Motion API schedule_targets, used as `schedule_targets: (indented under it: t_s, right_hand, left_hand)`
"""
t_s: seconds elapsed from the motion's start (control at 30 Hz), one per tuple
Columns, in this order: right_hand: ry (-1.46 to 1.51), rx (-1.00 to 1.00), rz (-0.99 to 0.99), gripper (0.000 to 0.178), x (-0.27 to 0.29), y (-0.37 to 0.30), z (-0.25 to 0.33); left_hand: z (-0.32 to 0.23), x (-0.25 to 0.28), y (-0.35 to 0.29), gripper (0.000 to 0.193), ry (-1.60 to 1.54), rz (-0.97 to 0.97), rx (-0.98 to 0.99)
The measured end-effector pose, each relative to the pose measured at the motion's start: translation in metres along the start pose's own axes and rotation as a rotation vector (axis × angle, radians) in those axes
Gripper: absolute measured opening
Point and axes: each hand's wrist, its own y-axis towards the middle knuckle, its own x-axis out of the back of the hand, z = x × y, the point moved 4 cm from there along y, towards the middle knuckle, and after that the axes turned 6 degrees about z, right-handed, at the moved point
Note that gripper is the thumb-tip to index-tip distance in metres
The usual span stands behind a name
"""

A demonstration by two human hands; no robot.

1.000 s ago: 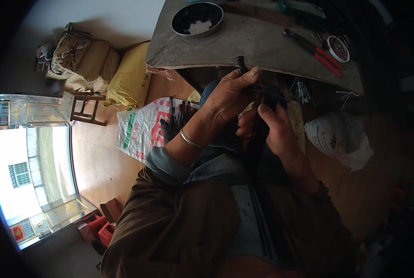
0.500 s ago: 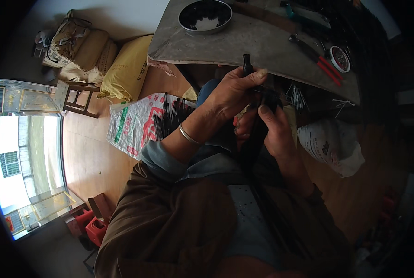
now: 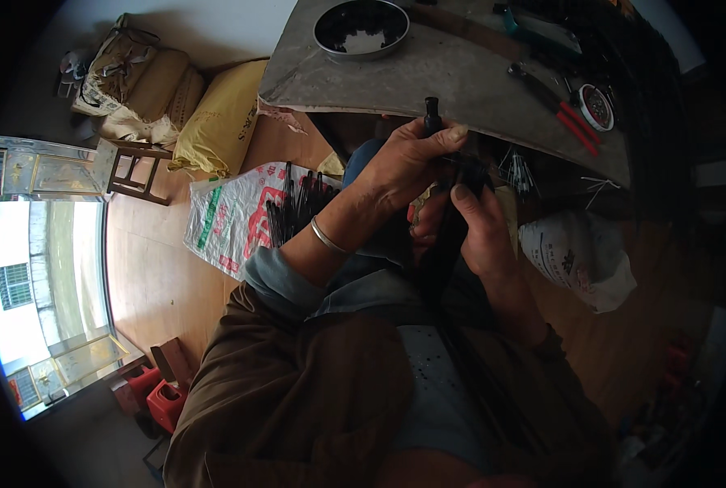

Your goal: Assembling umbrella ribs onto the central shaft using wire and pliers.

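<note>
In front of my lap, close to the table edge, my left hand [image 3: 407, 163] is closed round a slim black handle [image 3: 432, 106] whose knobbed end stands up past my thumb. My right hand [image 3: 483, 228] is beside it, wrapped round a bundle of long black strips [image 3: 440, 272], thumb on top. The bundle slants down toward my lap; its exact kind is too dark to make out. Between the hands, a thin part runs from the left thumb to the top of the bundle. More black rods [image 3: 294, 203] lie on a white printed sack to the left.
The grey table [image 3: 298, 81] ahead bears a round bowl of small black pieces [image 3: 361, 28], red-handled pliers [image 3: 576, 130] and a small round tin [image 3: 596, 107]. A white plastic bag [image 3: 578, 260] sits at right. Yellow sacks [image 3: 224, 114], a wooden stool [image 3: 139, 171] and red containers [image 3: 166, 403] stand at left.
Both hands keep nearly the same place and grip. The black handle's end has dipped very slightly, and the view has shifted a little.
</note>
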Motion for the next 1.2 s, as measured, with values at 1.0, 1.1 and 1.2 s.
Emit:
schedule_targets:
  t_s: [1.0, 1.1, 1.2]
  right_hand:
    - [-0.134, 0.159, -0.200, 0.019, -0.003, -0.003, 0.003]
    - [-0.091, 0.181, -0.181, 0.019, -0.003, -0.003, 0.002]
    - [-0.123, 0.189, -0.199, 0.017, -0.003, -0.004, 0.004]
  left_hand:
    - [-0.026, -0.007, -0.033, 0.037, 0.521, -0.198, -0.029]
    - [-0.015, -0.013, -0.045, 0.034, 0.740, -0.218, -0.055]
    - [-0.010, -0.018, -0.046, 0.030, 0.758, -0.205, -0.101]
